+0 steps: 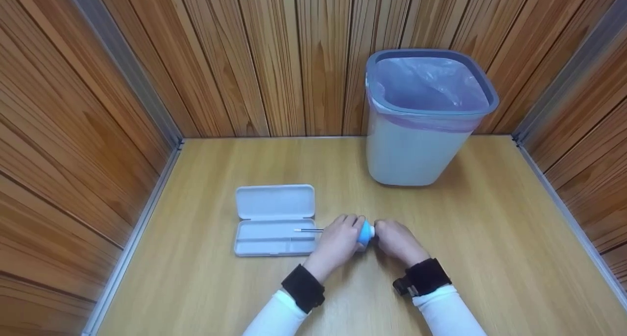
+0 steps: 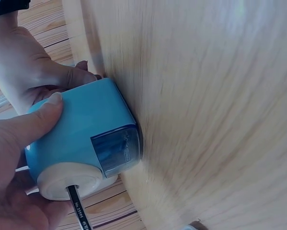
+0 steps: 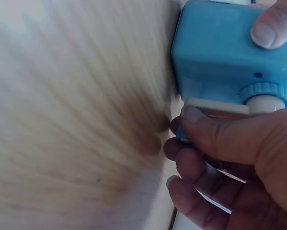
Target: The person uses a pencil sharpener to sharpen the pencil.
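A blue crank pencil sharpener [image 2: 86, 115] stands on the table, with a clear dark shavings drawer [image 2: 118, 149] low on its front. My left hand [image 1: 339, 235] grips its body, the thumb lying over the top. A dark pencil [image 2: 80, 208] sticks out of the pale round front opening, and its far end overlaps the pencil case in the head view. On the other side, my right hand [image 1: 399, 240] pinches the end of the white crank arm [image 3: 217, 105] between thumb and fingers. Part of the crank knob is hidden by those fingers.
An open grey pencil case [image 1: 275, 204] with divided compartments lies left of the hands. At the back right stands a bin [image 1: 416, 150] with a dark rim and a plastic liner. Wood-panelled walls [image 1: 323, 57] border the table [image 1: 205, 287] at the back and sides.
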Demonstrator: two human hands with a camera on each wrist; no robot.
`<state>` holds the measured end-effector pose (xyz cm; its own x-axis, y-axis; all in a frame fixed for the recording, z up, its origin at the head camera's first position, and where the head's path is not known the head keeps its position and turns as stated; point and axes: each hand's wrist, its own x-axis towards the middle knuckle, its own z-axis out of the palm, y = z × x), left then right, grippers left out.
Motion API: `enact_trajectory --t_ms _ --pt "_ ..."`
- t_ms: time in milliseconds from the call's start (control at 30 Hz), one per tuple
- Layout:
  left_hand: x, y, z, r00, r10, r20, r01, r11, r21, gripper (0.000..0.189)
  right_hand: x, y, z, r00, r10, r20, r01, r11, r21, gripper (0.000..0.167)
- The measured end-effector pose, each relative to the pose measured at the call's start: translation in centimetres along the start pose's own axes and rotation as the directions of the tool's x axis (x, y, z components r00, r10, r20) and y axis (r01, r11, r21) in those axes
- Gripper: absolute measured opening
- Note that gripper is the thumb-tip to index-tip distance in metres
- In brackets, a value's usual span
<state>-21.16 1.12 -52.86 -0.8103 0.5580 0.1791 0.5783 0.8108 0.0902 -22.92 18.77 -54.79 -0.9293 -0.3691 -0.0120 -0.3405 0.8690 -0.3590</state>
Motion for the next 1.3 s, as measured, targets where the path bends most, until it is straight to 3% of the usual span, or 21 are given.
enact_trajectory --t_ms 300,467,667,900,1067,1300 --pt "0.1 0.3 -0.1 0.999 -0.031 0.031 0.031 0.999 -0.014 0.061 -1.5 -0.5 -0.3 0.997 -0.073 -0.005 0.073 0.996 0.041 0.013" --pt "0.1 0.3 -0.2 0.997 -0.042 0.059 0.043 0.999 -0.022 0.061 -2.7 -1.1 -1.3 0.993 -0.096 0.064 0.094 0.995 0.039 0.010" --pt "0.1 0.3 -0.3 0.998 -0.045 0.050 0.047 0.999 -0.025 0.060 -3.5 -1.8 -2.9 0.985 -0.123 0.121 0.119 0.992 0.040 0.006" --pt "0.2 0.5 -0.3 0.999 -0.037 0.025 0.037 0.999 -0.005 0.057 -3.8 -2.0 -4.4 0.976 -0.194 0.100 0.192 0.981 0.036 0.013" --pt "0.3 0.4 -0.4 0.997 -0.052 0.056 0.054 0.998 -0.027 0.057 -3.5 -2.0 -5.3 0.979 -0.168 0.119 0.161 0.985 0.065 0.008" --pt "0.3 0.3 -0.3 0.999 -0.030 0.036 0.031 0.999 -0.028 0.056 -3.2 -2.0 -5.9 0.984 -0.129 0.121 0.119 0.989 0.084 0.011"
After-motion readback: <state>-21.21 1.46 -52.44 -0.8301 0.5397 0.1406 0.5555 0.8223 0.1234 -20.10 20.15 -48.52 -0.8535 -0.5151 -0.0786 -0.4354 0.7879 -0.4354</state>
